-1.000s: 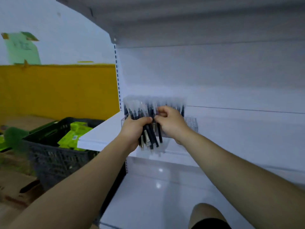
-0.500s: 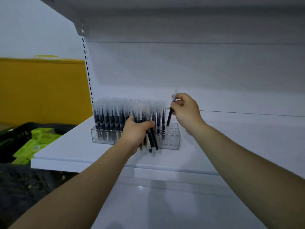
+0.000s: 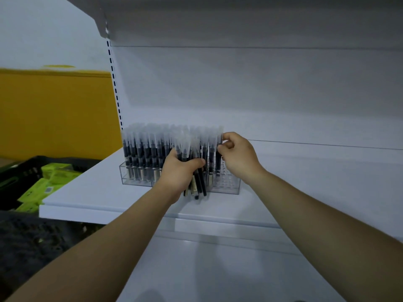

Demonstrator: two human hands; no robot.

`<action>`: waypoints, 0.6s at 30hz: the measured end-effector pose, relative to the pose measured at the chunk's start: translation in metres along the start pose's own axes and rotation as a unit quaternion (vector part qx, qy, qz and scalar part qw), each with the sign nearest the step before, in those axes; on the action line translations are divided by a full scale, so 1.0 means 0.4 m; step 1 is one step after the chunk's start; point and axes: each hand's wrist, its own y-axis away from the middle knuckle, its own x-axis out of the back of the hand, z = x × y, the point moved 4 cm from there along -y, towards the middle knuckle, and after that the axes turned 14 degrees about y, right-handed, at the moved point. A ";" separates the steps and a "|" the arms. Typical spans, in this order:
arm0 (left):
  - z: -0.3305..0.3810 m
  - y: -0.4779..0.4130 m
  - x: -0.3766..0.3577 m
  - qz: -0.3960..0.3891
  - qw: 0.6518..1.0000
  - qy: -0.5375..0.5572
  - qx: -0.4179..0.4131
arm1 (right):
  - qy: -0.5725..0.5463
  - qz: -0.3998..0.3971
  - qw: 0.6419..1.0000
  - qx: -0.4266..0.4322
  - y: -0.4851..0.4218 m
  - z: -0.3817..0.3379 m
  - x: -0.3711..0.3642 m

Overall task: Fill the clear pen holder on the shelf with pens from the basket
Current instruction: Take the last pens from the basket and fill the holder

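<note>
A clear pen holder (image 3: 229,185) stands on the white shelf (image 3: 91,192), packed on its left and middle with upright black pens with frosted caps (image 3: 144,153). Only the holes at its right end are bare. My left hand (image 3: 180,171) grips a bundle of pens (image 3: 197,186) in front of the holder, their lower ends hanging below my fist. My right hand (image 3: 236,156) pinches a single pen (image 3: 218,158) that stands in the holder's right part.
A dark plastic basket (image 3: 24,171) with green packets (image 3: 43,184) sits low at the left, beside a yellow wall. Another shelf board hangs overhead, and a lower white shelf (image 3: 218,269) lies below. The shelf right of the holder is bare.
My right hand has lowered the single pen from above the holder down into a hole at its right part. The left hand still holds the bundle. The view has shifted slightly.
</note>
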 end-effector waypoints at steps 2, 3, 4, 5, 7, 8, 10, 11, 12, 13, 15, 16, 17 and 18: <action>-0.005 0.002 0.002 -0.001 1.000 -0.006 0.000 | 0.022 -0.005 1.000 0.002 0.008 0.008 -0.013; -0.005 0.004 0.002 -0.002 1.000 -0.008 0.000 | 0.035 -0.004 0.999 0.005 0.012 0.009 -0.018; -0.006 0.006 0.003 -0.002 1.000 -0.006 0.000 | 0.051 -0.006 0.999 0.008 0.013 0.011 -0.023; -0.005 0.008 0.004 -0.005 1.000 -0.003 0.000 | 0.066 -0.012 0.998 0.009 0.017 0.011 -0.028; -0.003 0.010 0.004 -0.010 1.000 -0.001 -0.002 | 0.091 -0.019 0.996 0.007 0.024 0.014 -0.037; 0.000 0.012 0.003 -0.011 1.000 0.002 -0.004 | 0.101 -0.019 0.995 0.005 0.025 0.016 -0.038; 0.001 0.012 0.002 -0.018 1.000 0.007 -0.005 | 0.098 0.000 0.995 0.003 0.028 0.016 -0.031; 0.000 0.012 0.002 -0.024 1.000 0.008 -0.003 | 0.084 0.021 0.996 0.008 0.032 0.011 -0.022; 0.002 0.012 0.000 -0.028 1.000 0.009 -0.003 | 0.064 0.045 0.997 0.019 0.037 0.002 -0.011; 0.006 0.013 -0.004 -0.032 0.999 0.007 -0.003 | 0.045 0.062 0.997 0.032 0.039 -0.009 0.000; 0.011 0.011 -0.014 -0.043 0.999 0.004 -0.004 | 0.023 0.044 0.997 0.052 0.044 -0.037 0.015; 0.012 0.009 -0.019 -0.048 0.999 0.006 -0.004 | 0.016 0.013 0.998 0.059 0.046 -0.051 0.017; 0.014 0.009 -0.024 -0.051 0.999 0.010 -0.004 | 0.007 -0.019 0.998 0.064 0.047 -0.061 0.017; 0.017 0.009 -0.028 -0.050 0.999 0.015 -0.004 | -0.004 -0.043 0.997 0.065 0.046 -0.067 0.016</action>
